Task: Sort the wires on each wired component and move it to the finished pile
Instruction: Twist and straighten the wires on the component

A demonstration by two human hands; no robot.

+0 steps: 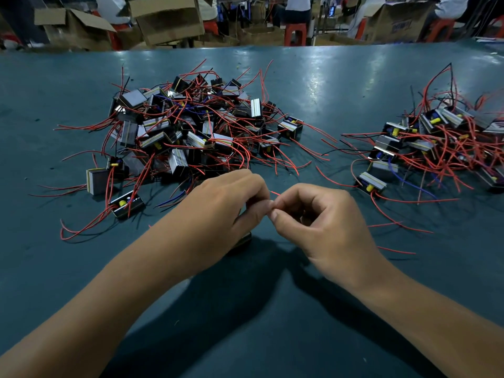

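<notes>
The left hand (231, 203) and the right hand (313, 216) are pinching a thin red wire (275, 193) between them over the table (272, 309), near a large pile of wired components (188, 132).

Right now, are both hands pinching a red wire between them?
Yes, the left hand and right hand meet fingertip to fingertip, pinching a thin red wire above the table.

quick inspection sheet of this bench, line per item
surface: teal table, shiny, bare in the middle
job's things: big pile of wired parts ahead left; smaller pile right; one part mostly hidden under the left hand
clutter: nothing seen
grips: left hand and right hand both pinch a red wire between them
cables: loose red, black, blue wires sprawl from both piles
surroundings: cardboard boxes, red stools, seated people
</notes>
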